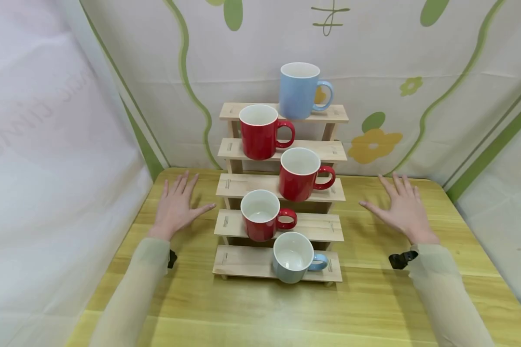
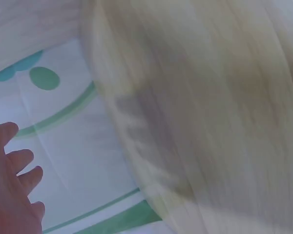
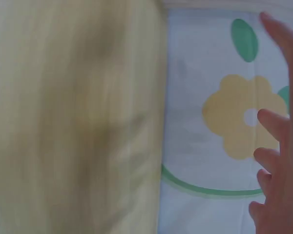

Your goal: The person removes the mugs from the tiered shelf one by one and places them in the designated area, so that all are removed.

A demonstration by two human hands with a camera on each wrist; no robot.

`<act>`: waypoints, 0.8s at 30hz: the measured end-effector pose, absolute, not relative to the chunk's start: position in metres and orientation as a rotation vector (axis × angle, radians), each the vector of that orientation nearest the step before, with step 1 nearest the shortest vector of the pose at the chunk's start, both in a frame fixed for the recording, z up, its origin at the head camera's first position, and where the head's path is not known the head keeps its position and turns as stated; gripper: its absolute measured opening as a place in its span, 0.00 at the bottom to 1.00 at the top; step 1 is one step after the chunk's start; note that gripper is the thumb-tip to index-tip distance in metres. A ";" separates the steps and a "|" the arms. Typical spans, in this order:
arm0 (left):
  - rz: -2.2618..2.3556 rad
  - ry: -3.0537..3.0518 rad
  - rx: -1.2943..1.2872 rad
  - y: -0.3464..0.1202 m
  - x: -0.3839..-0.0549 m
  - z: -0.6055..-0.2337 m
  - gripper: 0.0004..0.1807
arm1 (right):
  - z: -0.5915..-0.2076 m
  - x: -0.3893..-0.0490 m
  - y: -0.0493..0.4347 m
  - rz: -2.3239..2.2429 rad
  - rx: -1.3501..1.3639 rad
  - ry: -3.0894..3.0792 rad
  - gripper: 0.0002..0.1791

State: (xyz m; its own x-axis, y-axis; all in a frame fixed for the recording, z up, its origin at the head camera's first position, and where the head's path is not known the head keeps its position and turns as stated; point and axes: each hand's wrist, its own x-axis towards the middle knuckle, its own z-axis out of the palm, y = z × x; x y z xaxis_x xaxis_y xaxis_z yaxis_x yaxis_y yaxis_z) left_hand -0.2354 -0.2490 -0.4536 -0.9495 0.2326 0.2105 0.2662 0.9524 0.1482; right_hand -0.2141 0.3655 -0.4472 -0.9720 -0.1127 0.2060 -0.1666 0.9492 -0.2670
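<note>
Mugs (image 1: 296, 185) line a rack (image 1: 248, 187) on the table (image 1: 260, 313) before flowered cloth (image 1: 252, 53).

Five mugs (image 1: 258, 140), five shelves (image 1: 245, 262), one stand (image 1: 247, 185)

Through the right wrist camera I see a bare right hand (image 3: 286, 168) at the right edge, fingers apart, a white cloth (image 3: 185, 117) printed with a yellow flower (image 3: 227, 105) and green oval leaf (image 3: 244, 40), and a blurred, pale yellow wooden surface (image 3: 73, 122) at left.
</note>
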 end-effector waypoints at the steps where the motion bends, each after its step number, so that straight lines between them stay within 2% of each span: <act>1: -0.284 -2.904 -0.373 -0.248 -0.234 -0.453 0.60 | -0.445 -0.214 0.365 0.445 0.214 -2.902 0.56; 6: -0.480 -2.850 -0.364 -0.239 -0.228 -0.448 0.59 | -0.429 -0.212 0.358 0.593 0.220 -2.838 0.53; 13: -0.990 -2.813 -0.257 -0.225 -0.210 -0.442 0.49 | -0.399 -0.205 0.343 0.859 0.163 -2.727 0.47; 24: -1.545 -2.657 -0.285 -0.208 -0.177 -0.441 0.41 | -0.358 -0.201 0.308 1.123 0.206 -2.395 0.31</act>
State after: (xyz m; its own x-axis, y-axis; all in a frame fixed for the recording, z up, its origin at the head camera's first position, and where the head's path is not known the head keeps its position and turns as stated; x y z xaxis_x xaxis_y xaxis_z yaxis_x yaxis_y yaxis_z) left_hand -0.1772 -0.2083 -0.4407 -0.9814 0.1313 0.1397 0.1864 0.4821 0.8561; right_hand -0.2007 0.3085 -0.3581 -0.8715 0.0666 0.4859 -0.3310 0.6513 -0.6828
